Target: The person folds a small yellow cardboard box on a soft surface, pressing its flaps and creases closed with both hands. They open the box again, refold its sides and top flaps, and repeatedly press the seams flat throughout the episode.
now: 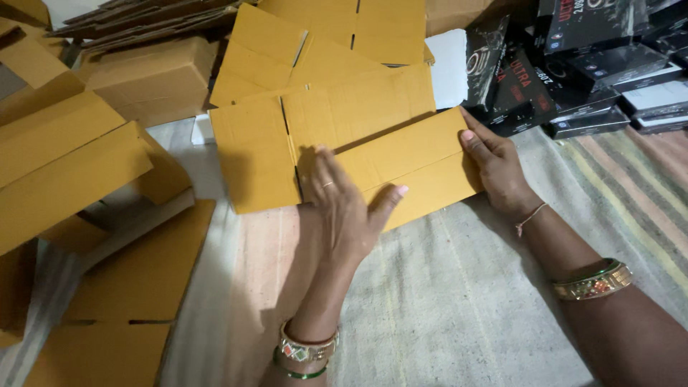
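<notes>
We look down on a striped woven mat [459, 301] that spreads under both our arms and carries everything near them. Beyond our hands and off to the left lie heaps of flattened brown cartons [64, 158], some stacked, some overlapping; beyond the right hand sits a pile of dark printed boxes [595, 64]. Directly under our hands is the flat yellow-brown cardboard sheet [344, 136], unfolded, its flaps cut by slits, lying on the mat and on another sheet behind it. The folded panel of it runs from the left hand across to the right hand, tilted slightly upward toward the right. Our left hand [344, 204] lies open and flat on the panel's near-left part, fingers spread and pressing down, thumb stretched along the lower edge; its grip closes around nothing. Our right hand [498, 172] rests at the panel's right end, fingers laid flat over the edge and touching it, not curled around it. Bangles [304, 351] ring the left wrist, a bracelet [593, 281] the right forearm.
</notes>
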